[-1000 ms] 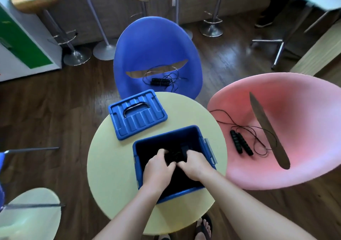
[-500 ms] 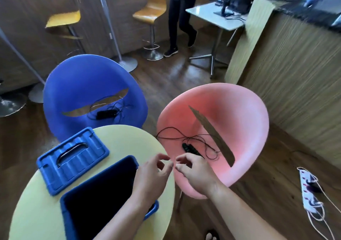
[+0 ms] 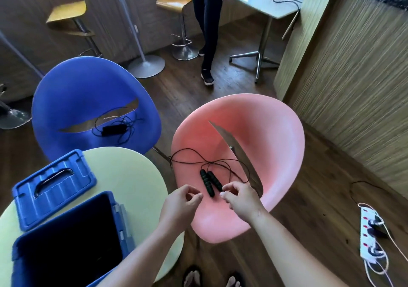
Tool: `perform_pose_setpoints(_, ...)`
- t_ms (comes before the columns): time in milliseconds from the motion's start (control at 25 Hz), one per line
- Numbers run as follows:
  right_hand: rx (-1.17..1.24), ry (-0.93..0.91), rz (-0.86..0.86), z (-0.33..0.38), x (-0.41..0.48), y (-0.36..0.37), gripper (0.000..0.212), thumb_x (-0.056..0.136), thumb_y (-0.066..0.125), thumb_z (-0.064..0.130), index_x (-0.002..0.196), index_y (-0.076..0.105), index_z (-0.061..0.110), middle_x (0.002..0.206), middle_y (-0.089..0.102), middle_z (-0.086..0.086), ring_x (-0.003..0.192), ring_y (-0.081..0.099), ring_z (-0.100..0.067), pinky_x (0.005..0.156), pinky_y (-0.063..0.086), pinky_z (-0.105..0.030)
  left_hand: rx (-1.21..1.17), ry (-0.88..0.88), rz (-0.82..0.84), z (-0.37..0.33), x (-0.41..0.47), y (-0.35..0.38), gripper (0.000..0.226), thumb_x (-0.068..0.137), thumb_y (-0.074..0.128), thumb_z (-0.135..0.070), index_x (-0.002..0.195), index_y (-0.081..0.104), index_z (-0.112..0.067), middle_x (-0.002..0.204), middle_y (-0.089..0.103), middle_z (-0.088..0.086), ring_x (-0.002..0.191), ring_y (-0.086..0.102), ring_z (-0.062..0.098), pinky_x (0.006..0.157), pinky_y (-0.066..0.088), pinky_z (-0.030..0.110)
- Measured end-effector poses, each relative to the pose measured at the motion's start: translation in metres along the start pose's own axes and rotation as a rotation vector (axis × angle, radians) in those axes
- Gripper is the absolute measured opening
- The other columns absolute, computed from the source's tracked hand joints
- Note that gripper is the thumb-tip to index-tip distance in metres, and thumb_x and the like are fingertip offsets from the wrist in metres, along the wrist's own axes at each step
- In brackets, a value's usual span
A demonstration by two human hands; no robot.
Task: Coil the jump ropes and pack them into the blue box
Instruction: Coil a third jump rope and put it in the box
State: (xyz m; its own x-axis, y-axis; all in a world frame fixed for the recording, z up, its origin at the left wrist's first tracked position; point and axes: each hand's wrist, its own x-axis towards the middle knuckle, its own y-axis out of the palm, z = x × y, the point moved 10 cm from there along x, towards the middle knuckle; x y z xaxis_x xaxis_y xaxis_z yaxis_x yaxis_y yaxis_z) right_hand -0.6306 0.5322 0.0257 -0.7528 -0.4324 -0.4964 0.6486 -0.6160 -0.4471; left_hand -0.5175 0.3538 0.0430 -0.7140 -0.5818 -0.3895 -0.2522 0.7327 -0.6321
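Note:
A black jump rope lies loose on the pink chair point(image 3: 265, 132), its two ribbed handles point(image 3: 209, 182) side by side and its cord spread behind them. My right hand point(image 3: 240, 198) hovers at the near ends of the handles, fingers loosely curled, holding nothing. My left hand point(image 3: 180, 205) hangs just left of the handles, also empty with fingers relaxed. A second black jump rope point(image 3: 113, 129) lies tangled on the blue chair point(image 3: 88, 92). The open blue box point(image 3: 123, 225) stands on the pale yellow round table point(image 3: 136, 176) at lower left, its inside dark.
The box's blue lid point(image 3: 53, 187) lies on the table behind the box. A person point(image 3: 207, 21) stands beyond the chairs near a white desk. A wooden counter fills the right side. A white power strip point(image 3: 371, 231) with cables lies on the floor at right.
Both hands have left the blue box and moved right, over to the pink chair's jump rope handles. My view has turned right and closer to the chair.

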Motion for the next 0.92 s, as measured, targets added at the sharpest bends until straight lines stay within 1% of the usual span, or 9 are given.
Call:
perform_pose_setpoints(200, -0.050, 0.129, 0.063, -0.034, 0.063, 0.015, 0.023, 0.085, 0.073, 0.035, 0.106, 0.071, 0.024, 0.100, 0.070, 0.007, 0.095, 0.065, -0.014, 0.085, 0.051, -0.028, 0.055, -0.108, 0.046, 0.024, 0.062, 0.048, 0.017, 0.094, 0.064, -0.041, 0.098, 0.073, -0.028, 0.091, 0.072, -0.012, 0.088, 0.067, 0.011, 0.078, 0.053, 0.030)
perform_pose_setpoints(400, -0.154, 0.233, 0.097, -0.080, 0.156, 0.040, 0.036, 0.087, 0.071, 0.032, 0.120, 0.067, 0.019, 0.104, 0.066, 0.004, 0.098, 0.060, -0.017, 0.083, 0.045, -0.026, 0.120, -0.254, 0.107, 0.083, 0.145, 0.119, 0.024, 0.095, 0.061, -0.037, 0.111, 0.072, -0.024, 0.110, 0.075, -0.002, 0.103, 0.068, 0.022, 0.085, 0.052, 0.031)
perform_pose_setpoints(480, -0.198, 0.266, 0.107, -0.104, 0.195, 0.056, 0.045, 0.087, 0.071, 0.032, 0.129, 0.062, 0.016, 0.113, 0.066, -0.002, 0.105, 0.060, -0.022, 0.087, 0.046, -0.028, 0.081, -0.329, 0.104, 0.111, 0.174, 0.149, 0.029, 0.094, 0.061, -0.030, 0.120, 0.071, -0.020, 0.119, 0.074, 0.003, 0.111, 0.067, 0.027, 0.088, 0.050, 0.031)
perform_pose_setpoints(520, -0.228, 0.282, 0.111, -0.116, 0.211, 0.065, 0.052, 0.088, 0.070, 0.033, 0.135, 0.059, 0.015, 0.124, 0.064, -0.006, 0.115, 0.059, -0.025, 0.093, 0.044, -0.029, 0.052, -0.378, 0.101, 0.125, 0.184, 0.162, 0.033, 0.095, 0.061, -0.027, 0.125, 0.070, -0.017, 0.123, 0.072, 0.005, 0.114, 0.067, 0.028, 0.090, 0.049, 0.031)
perform_pose_setpoints(600, -0.277, 0.310, 0.126, -0.138, 0.240, 0.083, 0.065, 0.089, 0.067, 0.037, 0.146, 0.048, 0.013, 0.145, 0.054, -0.011, 0.135, 0.048, -0.029, 0.106, 0.039, -0.032, -0.012, -0.449, 0.095, 0.147, 0.204, 0.188, 0.042, 0.095, 0.061, -0.022, 0.137, 0.063, -0.015, 0.134, 0.068, 0.007, 0.122, 0.064, 0.029, 0.100, 0.050, 0.032)
perform_pose_setpoints(680, -0.273, 0.333, 0.145, -0.155, 0.263, 0.101, 0.075, 0.090, 0.065, 0.039, 0.154, 0.037, 0.013, 0.156, 0.042, -0.013, 0.143, 0.039, -0.031, 0.113, 0.034, -0.036, -0.061, -0.478, 0.109, 0.164, 0.223, 0.211, 0.055, 0.094, 0.062, -0.019, 0.148, 0.052, -0.014, 0.143, 0.061, 0.009, 0.130, 0.059, 0.029, 0.109, 0.047, 0.039)
perform_pose_setpoints(800, -0.201, 0.345, 0.168, -0.174, 0.289, 0.124, 0.082, 0.091, 0.063, 0.041, 0.159, 0.025, 0.016, 0.162, 0.032, -0.013, 0.148, 0.033, -0.031, 0.118, 0.029, -0.040, -0.187, -0.504, 0.142, 0.186, 0.244, 0.241, 0.075, 0.090, 0.065, -0.021, 0.159, 0.035, -0.017, 0.149, 0.055, 0.009, 0.135, 0.056, 0.029, 0.114, 0.045, 0.045)
perform_pose_setpoints(880, -0.158, 0.349, 0.192, -0.181, 0.299, 0.140, 0.082, 0.091, 0.063, 0.046, 0.159, 0.025, 0.019, 0.161, 0.034, -0.013, 0.147, 0.034, -0.031, 0.118, 0.030, -0.042, -0.267, -0.509, 0.146, 0.204, 0.251, 0.259, 0.082, 0.080, 0.065, -0.027, 0.157, 0.037, -0.025, 0.144, 0.060, 0.007, 0.130, 0.060, 0.030, 0.110, 0.050, 0.048)
perform_pose_setpoints(920, -0.152, 0.344, 0.194, -0.184, 0.302, 0.148, 0.081, 0.088, 0.063, 0.050, 0.156, 0.031, 0.020, 0.157, 0.038, -0.014, 0.145, 0.038, -0.032, 0.117, 0.032, -0.042, -0.310, -0.519, 0.149, 0.211, 0.252, 0.266, 0.077, 0.076, 0.064, -0.026, 0.151, 0.044, -0.031, 0.137, 0.066, 0.005, 0.125, 0.065, 0.033, 0.105, 0.053, 0.050)
